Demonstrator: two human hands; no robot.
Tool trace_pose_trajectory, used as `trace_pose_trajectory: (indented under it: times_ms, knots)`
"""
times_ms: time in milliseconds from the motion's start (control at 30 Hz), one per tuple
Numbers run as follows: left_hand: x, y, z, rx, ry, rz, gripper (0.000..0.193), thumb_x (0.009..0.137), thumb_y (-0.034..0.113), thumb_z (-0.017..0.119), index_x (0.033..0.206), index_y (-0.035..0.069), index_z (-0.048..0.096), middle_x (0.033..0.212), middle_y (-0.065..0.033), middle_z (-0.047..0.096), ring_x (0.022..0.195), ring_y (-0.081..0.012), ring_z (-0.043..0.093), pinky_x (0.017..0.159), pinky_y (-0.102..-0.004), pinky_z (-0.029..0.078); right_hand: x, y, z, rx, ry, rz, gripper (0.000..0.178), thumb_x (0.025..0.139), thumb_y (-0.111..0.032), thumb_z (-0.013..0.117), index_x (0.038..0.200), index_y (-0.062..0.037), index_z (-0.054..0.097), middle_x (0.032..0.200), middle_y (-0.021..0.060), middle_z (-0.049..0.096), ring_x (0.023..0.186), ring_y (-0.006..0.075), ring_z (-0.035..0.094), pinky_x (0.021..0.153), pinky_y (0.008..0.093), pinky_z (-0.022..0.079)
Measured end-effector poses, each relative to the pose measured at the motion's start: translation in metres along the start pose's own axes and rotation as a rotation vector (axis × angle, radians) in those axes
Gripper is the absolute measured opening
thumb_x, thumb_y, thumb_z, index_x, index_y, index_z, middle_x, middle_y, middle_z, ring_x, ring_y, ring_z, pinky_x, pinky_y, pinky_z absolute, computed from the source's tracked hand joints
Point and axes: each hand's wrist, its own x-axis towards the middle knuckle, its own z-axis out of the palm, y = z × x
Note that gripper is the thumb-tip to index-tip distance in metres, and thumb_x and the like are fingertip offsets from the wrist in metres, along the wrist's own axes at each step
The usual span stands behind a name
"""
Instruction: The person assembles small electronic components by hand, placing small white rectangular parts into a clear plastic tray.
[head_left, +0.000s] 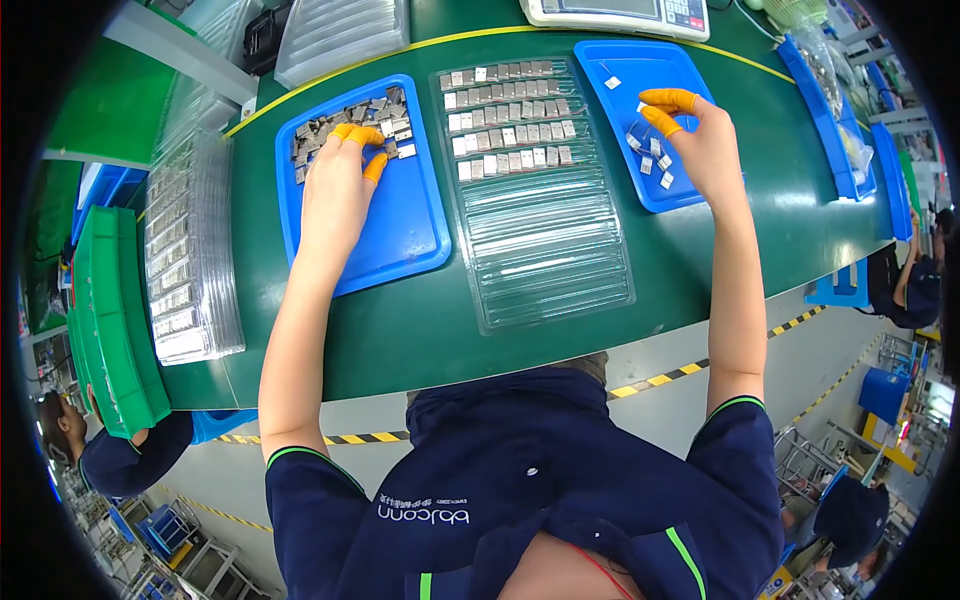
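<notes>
Orange finger cots cover several fingertips of both hands. My left hand (pixel 338 185) reaches over the left blue tray (pixel 395 255), its bent fingers at a pile of small silver metal connectors (pixel 318 135). Its thumb and forefinger are apart, and I see nothing held between them. Over the right blue tray (pixel 600 70), my right hand (pixel 705 145) pinches a small white-and-silver connector piece (pixel 641 106), mostly hidden by the fingertips. Below it lie several similar pieces (pixel 655 147). Between the trays, a clear ribbed plastic blister tray (pixel 545 235) holds several rows of silver connectors in its far half.
Stacked clear blister trays (pixel 190 250) stand at the left, beside green bins (pixel 110 320). Clear plastic trays (pixel 342 40) and a white scale (pixel 620 15) sit at the back. More blue bins (pixel 825 120) line the right. Other people (pixel 130 455) sit nearby.
</notes>
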Motion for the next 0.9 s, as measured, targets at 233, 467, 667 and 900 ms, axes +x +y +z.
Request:
trace_pose_trajectory:
  times_ms: [233, 467, 667, 900]
  knots:
    - [0.004, -0.010, -0.007, 0.172, -0.097, 0.163, 0.023, 0.074, 0.009, 0.064, 0.096, 0.000, 0.063, 0.091, -0.0138, 0.058, 0.087, -0.0291, 0.058, 0.077, -0.0376, 0.048, 0.000, -0.011, -0.001, 0.084, -0.013, -0.013, 0.020, 0.076, -0.003, 0.064, 0.095, -0.0016, 0.067, 0.087, 0.0093, 0.066, 0.079, 0.0177, 0.060, 0.074, 0.0274, 0.047]
    - [-0.012, -0.002, -0.008, 0.232, -0.077, 0.199, 0.019, 0.075, 0.008, 0.063, 0.090, -0.004, 0.060, 0.093, -0.0168, 0.057, 0.082, -0.0312, 0.058, 0.073, -0.0372, 0.048, -0.001, -0.033, 0.003, 0.439, -0.026, 0.074, 0.020, 0.081, -0.004, 0.061, 0.100, 0.0003, 0.063, 0.088, 0.0079, 0.066, 0.078, 0.0155, 0.064, 0.071, 0.0220, 0.048]
    - [-0.034, 0.040, -0.001, -0.917, 0.047, -0.164, 0.015, 0.087, 0.006, 0.053, 0.097, -0.001, 0.060, 0.086, -0.0055, 0.061, 0.076, -0.0140, 0.055, 0.071, -0.0250, 0.043, -0.021, -0.071, 0.036, 0.716, -0.044, 0.000, 0.021, 0.078, -0.005, 0.065, 0.097, 0.0033, 0.062, 0.087, 0.0094, 0.065, 0.081, 0.0166, 0.065, 0.073, 0.0228, 0.050]
    - [-0.043, 0.072, 0.004, -1.385, -0.136, -0.468, 0.022, 0.091, 0.014, 0.050, 0.103, -0.002, 0.059, 0.082, -0.0020, 0.060, 0.073, -0.0063, 0.051, 0.069, -0.0193, 0.040, -0.052, -0.102, 0.071, 0.964, -0.196, 0.167, 0.020, 0.077, -0.001, 0.064, 0.097, 0.0048, 0.062, 0.089, 0.0094, 0.066, 0.081, 0.0137, 0.064, 0.074, 0.0228, 0.051]
